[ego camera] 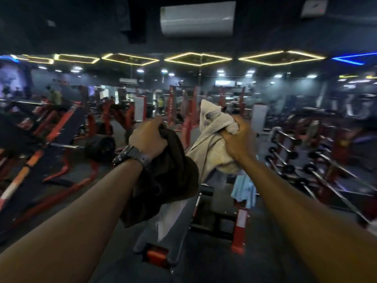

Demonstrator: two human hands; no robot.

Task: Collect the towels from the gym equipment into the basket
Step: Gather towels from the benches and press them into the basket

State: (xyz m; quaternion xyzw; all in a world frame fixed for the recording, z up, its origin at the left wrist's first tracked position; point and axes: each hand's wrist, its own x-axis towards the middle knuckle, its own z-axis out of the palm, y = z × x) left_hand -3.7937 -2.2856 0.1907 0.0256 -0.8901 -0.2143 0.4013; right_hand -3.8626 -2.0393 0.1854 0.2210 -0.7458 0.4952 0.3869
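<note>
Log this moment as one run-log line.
left hand: grips dark brown towel | right hand: grips beige towel | basket: unseen

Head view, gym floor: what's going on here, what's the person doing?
A person is gathering towels. The left hand grips a dark brown towel and the right hand grips a beige towel, both held up in front. A light blue towel hangs on the equipment below, not yet collected. No basket is in view.
</note>
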